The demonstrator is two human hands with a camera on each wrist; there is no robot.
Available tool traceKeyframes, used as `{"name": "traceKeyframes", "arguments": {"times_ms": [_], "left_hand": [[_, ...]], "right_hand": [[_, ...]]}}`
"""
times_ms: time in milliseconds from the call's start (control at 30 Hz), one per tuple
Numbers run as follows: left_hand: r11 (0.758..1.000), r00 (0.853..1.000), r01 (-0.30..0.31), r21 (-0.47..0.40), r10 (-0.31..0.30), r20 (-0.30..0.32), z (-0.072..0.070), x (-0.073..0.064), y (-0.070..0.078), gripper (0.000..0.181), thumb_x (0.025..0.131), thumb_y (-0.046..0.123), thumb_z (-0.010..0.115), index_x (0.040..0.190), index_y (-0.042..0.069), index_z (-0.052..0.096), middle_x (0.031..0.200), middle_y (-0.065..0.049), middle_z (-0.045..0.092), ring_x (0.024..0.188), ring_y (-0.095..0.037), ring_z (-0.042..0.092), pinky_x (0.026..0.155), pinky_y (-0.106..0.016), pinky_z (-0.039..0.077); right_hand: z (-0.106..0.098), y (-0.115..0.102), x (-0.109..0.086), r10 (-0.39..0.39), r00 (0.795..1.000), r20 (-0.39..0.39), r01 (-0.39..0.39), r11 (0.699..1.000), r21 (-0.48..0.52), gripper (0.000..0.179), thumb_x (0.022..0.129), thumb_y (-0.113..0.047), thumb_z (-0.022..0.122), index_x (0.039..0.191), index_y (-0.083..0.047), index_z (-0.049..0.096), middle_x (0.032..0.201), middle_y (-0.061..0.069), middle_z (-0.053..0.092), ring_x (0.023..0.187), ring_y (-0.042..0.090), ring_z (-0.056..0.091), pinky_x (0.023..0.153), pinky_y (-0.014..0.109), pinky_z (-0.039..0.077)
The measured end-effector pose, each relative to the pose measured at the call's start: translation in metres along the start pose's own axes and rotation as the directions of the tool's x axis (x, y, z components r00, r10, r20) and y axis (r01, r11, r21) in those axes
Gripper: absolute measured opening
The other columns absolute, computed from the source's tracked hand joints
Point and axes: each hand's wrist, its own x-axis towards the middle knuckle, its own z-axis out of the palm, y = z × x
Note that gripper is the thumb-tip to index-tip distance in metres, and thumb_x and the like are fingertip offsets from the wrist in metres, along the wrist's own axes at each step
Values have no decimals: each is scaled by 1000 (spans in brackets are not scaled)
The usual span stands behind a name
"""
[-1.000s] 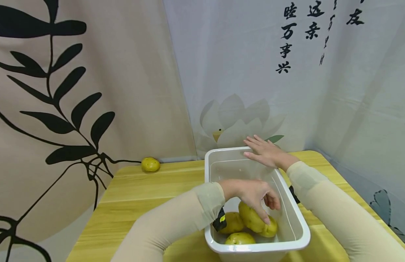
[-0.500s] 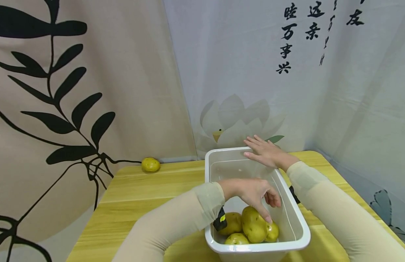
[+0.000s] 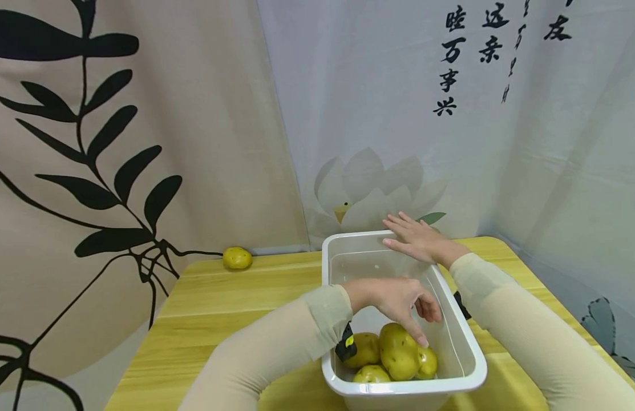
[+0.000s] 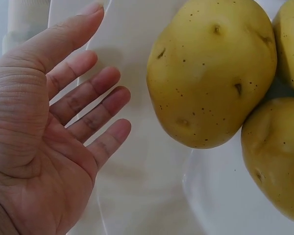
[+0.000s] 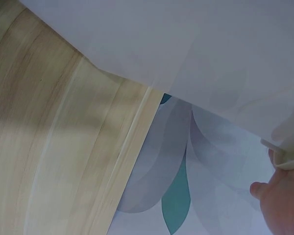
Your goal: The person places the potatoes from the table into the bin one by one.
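Inside the white bin (image 3: 402, 389), my left hand (image 3: 396, 301) hovers over several yellow potatoes with its fingers loosely bent. The left wrist view shows that hand (image 4: 49, 132) with palm facing the camera and nothing in its grasp, a gap between its fingertips and the largest potato (image 4: 210, 73). That large potato (image 3: 398, 354) leans among a potato at its left (image 3: 364, 349), one in front (image 3: 371, 374) and one at its right (image 3: 427, 363). My right hand (image 3: 420, 240) rests on the bin's far right corner, fingers spread; its fingers (image 5: 279, 196) show at the rim.
One more potato (image 3: 237, 258) lies at the far left edge of the wooden table (image 3: 245, 302). Behind the table hangs a printed curtain (image 3: 219, 125) with leaves and characters. A black wrist camera (image 3: 345, 344) sits close over the potatoes on the left side.
The large potato has left my left hand and dropped to a more upright position among the others. The left hand has risen slightly. My right hand stays on the rim.
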Motion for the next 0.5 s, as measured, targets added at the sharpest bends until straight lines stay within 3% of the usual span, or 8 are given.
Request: {"name": "traceKeyframes", "arguments": {"times_ms": [500], "left_hand": [[999,1000,11,47,-10,-22,-5,-3,5,47,76,34,83,117,19,66,108,16,65,97,7,55,84,-5,39]], "right_hand": [[-1,-1,-1,-9,1000,-3,9,1000,-5,71,98,-60,33,154,-19,21,160,7,12,146,34,3,108,67,6]]}}
